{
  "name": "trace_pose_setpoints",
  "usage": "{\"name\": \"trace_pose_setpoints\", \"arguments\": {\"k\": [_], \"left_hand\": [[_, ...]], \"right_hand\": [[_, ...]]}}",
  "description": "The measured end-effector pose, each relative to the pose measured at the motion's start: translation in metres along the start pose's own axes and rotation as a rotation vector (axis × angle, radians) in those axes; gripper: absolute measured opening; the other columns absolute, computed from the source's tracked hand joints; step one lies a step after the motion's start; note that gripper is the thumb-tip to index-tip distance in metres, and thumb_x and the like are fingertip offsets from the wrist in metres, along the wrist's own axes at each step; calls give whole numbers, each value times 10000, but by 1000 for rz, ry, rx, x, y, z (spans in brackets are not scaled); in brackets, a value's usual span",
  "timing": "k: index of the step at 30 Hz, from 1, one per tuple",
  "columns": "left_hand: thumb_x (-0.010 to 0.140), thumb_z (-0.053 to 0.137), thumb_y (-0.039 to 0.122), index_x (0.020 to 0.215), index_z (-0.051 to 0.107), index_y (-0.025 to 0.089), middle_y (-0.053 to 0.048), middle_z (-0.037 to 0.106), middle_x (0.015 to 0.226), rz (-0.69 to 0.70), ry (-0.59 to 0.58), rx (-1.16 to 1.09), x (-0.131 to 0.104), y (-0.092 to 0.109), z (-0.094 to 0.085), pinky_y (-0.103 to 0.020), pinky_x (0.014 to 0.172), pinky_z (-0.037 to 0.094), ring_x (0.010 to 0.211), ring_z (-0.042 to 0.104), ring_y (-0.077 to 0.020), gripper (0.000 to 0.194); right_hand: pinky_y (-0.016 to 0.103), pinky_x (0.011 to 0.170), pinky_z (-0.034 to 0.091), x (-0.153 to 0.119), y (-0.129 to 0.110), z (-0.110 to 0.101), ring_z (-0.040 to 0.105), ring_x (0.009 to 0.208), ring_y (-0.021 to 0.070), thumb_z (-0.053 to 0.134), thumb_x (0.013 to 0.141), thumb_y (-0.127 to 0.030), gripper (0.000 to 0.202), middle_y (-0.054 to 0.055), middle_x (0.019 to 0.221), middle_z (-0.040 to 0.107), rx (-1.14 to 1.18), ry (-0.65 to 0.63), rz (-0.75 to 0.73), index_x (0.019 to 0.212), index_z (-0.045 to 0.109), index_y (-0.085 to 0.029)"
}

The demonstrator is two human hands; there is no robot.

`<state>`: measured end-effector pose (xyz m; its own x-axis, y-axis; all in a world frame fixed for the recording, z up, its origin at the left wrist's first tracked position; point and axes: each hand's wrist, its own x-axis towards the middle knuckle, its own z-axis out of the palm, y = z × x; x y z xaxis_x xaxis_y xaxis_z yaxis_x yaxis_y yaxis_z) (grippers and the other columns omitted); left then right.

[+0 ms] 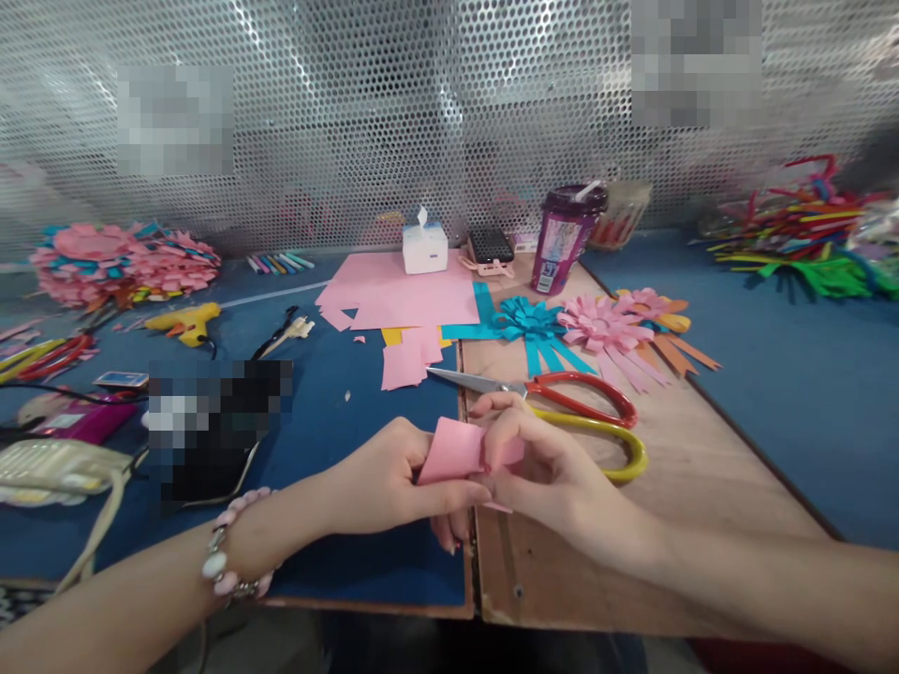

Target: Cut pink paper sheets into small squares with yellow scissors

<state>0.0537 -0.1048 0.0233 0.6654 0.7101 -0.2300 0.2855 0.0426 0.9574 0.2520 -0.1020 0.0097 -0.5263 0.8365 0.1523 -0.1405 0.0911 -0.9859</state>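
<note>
Between my two hands is a piece of pink paper (453,447), bent or folded, held above the front of the table. My left hand (400,477) grips it from the left, thumb along its lower edge and fingers beneath. From the right, my right hand (552,463) pinches the paper with thumb and forefinger; the fingertips partly cover it. Just behind my right hand lie scissors (520,386) with one red and one yellow handle, blades pointing left. Small pink paper squares (404,363) lie in a loose stack beyond my hands.
Large pink sheets (393,290) lie under a white tissue box (425,250). Paper flowers (604,323) and a purple cup (567,239) stand at back right. To the left are a yellow glue gun (186,323), a black phone-like object (225,445) and a power strip (60,468).
</note>
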Motion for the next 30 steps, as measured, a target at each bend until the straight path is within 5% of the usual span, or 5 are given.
{"name": "trace_pose_setpoints", "arguments": {"k": [16,20,23,27,30], "left_hand": [[874,573,424,696,686,121,-49,727,671,-18,5,36,1,-2,0,-177,576,553,584,697,-129,368],[890,553,421,759,688,104,-55,731,675,-14,151,5,5,-1,-2,-199,607,567,600,702,-134,368],[894,548,408,760,690,89,-71,737,681,-2,303,-59,8,1,-6,-217,601,570,583,696,-138,374],[919,469,459,693,693,60,-125,725,657,7,325,-77,9,1,-9,-259,611,570,575,687,-165,510],[934,391,521,878,698,44,-158,740,816,74,345,-166,9,-5,-12,-284,599,565,645,703,-195,570]], "right_hand": [[328,774,495,1,3,1,544,1036,201,761,728,-289,292,37,1133,461,85,24,60,776,480,-229],[295,671,495,5,8,2,573,739,124,700,799,-319,328,-10,935,546,255,49,106,989,439,-256],[292,668,479,7,9,0,561,695,124,641,853,-358,222,-18,786,584,133,104,91,933,490,-217],[287,648,485,8,8,-5,566,648,116,586,893,-351,165,-32,690,583,-9,162,57,871,517,-202],[273,603,481,7,6,-8,561,632,112,571,902,-339,144,-33,693,580,-97,204,30,902,535,-200]]}}
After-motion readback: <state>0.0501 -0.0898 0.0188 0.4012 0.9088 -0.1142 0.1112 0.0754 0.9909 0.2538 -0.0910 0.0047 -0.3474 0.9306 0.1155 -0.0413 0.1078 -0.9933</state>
